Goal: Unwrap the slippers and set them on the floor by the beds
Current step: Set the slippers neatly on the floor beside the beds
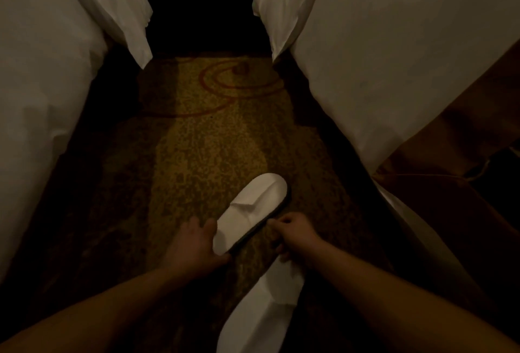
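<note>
Between beds (394,57), left hand (194,245) fingers (209,227) pinching slipper (253,209) heel, right hand (294,236) gripping second slipper (267,305)

Single head-worn wide-angle view, looking down.
It faces forward along the carpet (213,139) between the left bed (42,71) and right bed (394,57), low and close over it.

Dim, warm-toned frame, carpet (213,133) lit down the middle, black at 12 o'clock, wide-angle bending at edges, soft grainy detail
</note>
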